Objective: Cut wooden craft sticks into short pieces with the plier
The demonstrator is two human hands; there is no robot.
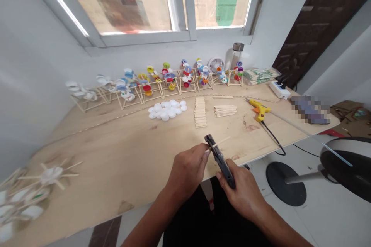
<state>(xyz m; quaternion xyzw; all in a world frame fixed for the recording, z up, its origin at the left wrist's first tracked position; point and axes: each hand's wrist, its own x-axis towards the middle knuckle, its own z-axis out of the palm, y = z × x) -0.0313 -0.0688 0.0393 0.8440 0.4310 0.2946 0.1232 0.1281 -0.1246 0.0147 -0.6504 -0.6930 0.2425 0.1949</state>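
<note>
Over the table's front edge, my right hand [242,187] is closed around a black utility knife [222,162], which points up and to the left. A thin wooden stick [223,141] lies crosswise at the knife's head and sticks out on its right side. My left hand [188,168] pinches the stick's other end between thumb and fingers, close to the knife. The blade itself cannot be made out. Beyond my hands lie a stack of short wooden sticks [199,114], a smaller bundle of sticks [225,110] and a cluster of white bottle caps [166,110].
Along the wall stands a row of stick frames [150,92] bearing colourful cap wheels. A yellow glue gun [259,109] lies at right, its cord over the edge. Behind are a power strip [279,89], small fan [216,65] and bottle [237,56]. Stick-and-cap wheels [52,176] lie at left.
</note>
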